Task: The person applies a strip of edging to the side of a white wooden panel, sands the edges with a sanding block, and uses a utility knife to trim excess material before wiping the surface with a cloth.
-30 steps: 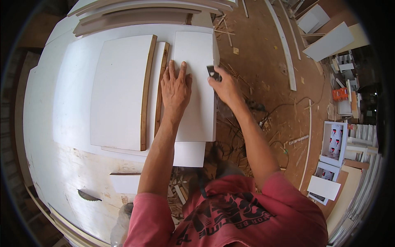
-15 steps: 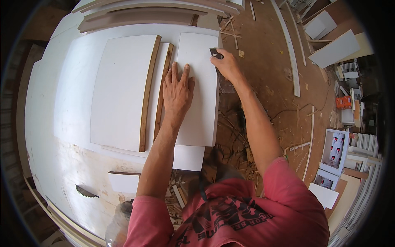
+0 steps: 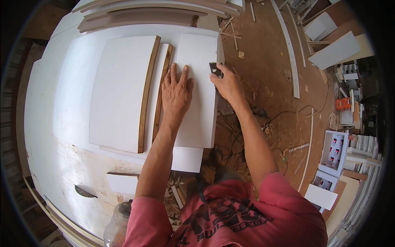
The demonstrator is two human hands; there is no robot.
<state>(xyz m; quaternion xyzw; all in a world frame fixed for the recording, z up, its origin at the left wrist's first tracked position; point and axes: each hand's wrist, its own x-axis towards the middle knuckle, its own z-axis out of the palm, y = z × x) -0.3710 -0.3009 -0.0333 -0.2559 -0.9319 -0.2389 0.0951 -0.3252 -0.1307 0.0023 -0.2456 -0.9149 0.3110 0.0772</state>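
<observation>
Under my left hand (image 3: 177, 94) lies a white board (image 3: 194, 121) on the worktable, its long edge running along the table's right side. The left hand presses flat on it, fingers stretched forward and somewhat apart. My right hand (image 3: 229, 85) pinches a small flat black tool (image 3: 213, 68) with a cut-out, held at the board's right edge; its exact kind is not clear. Close to my left fingers are a narrow white panel (image 3: 162, 78) and a wider one (image 3: 119, 92), both with brown raw edges.
Curved-looking stacked boards (image 3: 140, 20) lie at the table's far end. A toothed dark blade piece (image 3: 85, 192) and a small white offcut (image 3: 122, 183) sit at the near left. Wood scraps and a cable (image 3: 288, 110) litter the brown floor; white cabinet boxes (image 3: 332, 152) stand at right.
My right hand has slid toward me along the board's right edge with the black tool. The left hand stays flat in nearly the same place.
</observation>
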